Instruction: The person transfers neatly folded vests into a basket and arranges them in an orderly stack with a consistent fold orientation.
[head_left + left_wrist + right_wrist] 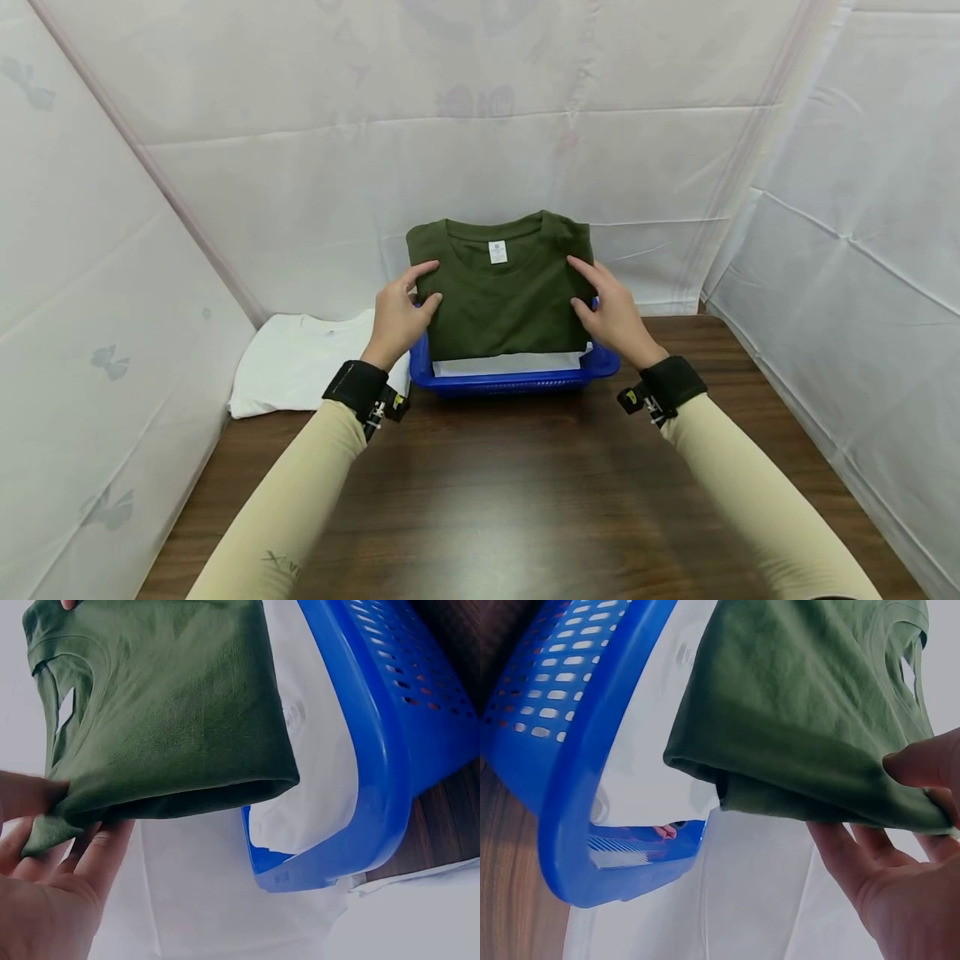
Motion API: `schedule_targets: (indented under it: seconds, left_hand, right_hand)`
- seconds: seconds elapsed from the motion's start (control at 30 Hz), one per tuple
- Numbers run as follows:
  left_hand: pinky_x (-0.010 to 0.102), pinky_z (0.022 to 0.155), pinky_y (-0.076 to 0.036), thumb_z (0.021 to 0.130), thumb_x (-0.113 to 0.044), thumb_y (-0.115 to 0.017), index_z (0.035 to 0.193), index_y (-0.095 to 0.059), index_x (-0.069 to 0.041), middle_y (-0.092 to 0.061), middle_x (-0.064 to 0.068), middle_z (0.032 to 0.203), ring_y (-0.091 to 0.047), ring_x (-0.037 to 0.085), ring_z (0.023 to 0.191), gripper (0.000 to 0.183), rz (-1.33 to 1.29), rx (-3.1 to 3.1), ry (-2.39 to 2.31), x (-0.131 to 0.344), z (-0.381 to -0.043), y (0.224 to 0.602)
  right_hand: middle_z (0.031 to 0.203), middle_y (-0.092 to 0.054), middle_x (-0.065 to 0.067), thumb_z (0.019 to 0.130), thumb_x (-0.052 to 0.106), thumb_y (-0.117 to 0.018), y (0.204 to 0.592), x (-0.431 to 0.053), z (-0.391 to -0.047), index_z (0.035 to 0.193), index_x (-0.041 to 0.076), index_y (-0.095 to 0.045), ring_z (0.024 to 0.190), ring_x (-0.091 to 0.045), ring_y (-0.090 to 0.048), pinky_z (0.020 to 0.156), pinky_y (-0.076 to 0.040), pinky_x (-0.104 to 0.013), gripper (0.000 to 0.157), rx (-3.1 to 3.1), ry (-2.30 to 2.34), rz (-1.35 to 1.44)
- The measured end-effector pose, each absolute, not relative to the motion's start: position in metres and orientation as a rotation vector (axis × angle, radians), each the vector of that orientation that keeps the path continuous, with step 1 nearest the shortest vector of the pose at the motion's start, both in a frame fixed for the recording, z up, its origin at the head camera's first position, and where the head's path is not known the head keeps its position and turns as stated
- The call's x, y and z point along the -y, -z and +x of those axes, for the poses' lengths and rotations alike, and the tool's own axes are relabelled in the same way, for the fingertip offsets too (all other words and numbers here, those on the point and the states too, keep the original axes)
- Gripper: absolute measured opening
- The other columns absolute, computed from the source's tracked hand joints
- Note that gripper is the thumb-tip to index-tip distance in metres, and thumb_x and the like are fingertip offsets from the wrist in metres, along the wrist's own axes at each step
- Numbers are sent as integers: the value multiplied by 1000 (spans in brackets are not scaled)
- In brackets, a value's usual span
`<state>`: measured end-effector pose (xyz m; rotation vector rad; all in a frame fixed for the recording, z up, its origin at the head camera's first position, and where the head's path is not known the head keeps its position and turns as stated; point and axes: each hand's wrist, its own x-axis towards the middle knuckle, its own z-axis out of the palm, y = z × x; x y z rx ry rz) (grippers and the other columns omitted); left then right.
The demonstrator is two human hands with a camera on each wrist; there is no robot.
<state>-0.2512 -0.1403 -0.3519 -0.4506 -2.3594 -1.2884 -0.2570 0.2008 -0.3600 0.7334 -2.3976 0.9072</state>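
The left hand and right hand pinch the shirt by opposite side edges. It spans between them, collar above the grip and lower edge below, over the basket with white cloth inside.

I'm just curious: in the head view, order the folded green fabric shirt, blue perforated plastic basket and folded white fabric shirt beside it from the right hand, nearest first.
1. Green shirt: the right hand grips its right edge.
2. Blue basket: just below that shirt.
3. White shirt: far left.
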Motion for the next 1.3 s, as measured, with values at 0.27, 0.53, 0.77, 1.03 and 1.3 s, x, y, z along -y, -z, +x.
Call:
schedule_targets:
  seconds: [0.27,0.53,0.77,1.03,1.3]
  left_hand:
    - [48,82,-59,94,0,-71,156,-46,-15,-48,20,153,-73,37,102,68,-410,2442,1369,141,-254,355]
    - [47,79,-58,93,3,-69,155,-46,-14,-51,20,150,-71,36,94,68,-355,2467,1314,141,-258,357]
    - [50,94,-53,95,3,-67,156,-44,-13,-47,21,153,-66,41,108,67,-335,2526,1290,139,-263,361]
    - [52,109,-44,95,4,-65,158,-41,-12,-42,23,157,-45,42,140,68,-275,2621,1313,134,-270,375]
    - [54,108,-44,97,2,-61,158,-40,-9,-42,26,155,-44,47,138,65,-269,2700,1272,136,-271,388]
  right_hand:
    - [158,-37,-25,96,-9,-61,356,-195,-263,159,6,-37,120,-39,-56,88,-48,-50,69,2433,-906,760]
    - [157,-37,-26,95,-14,-55,361,-194,-274,158,2,-36,136,-44,-47,101,-46,-55,68,2463,-865,765]
    - [160,-33,-26,96,-14,-54,363,-192,-279,160,2,-33,124,-43,-54,89,-48,-52,69,2557,-863,742]
    - [155,-36,-31,96,-12,-56,370,-192,-284,160,0,-31,131,-47,-47,97,-46,-55,69,2723,-815,733]
    - [162,-25,-31,98,-10,-54,381,-189,-288,161,1,-28,135,-47,-46,87,-47,-51,69,2883,-848,691]
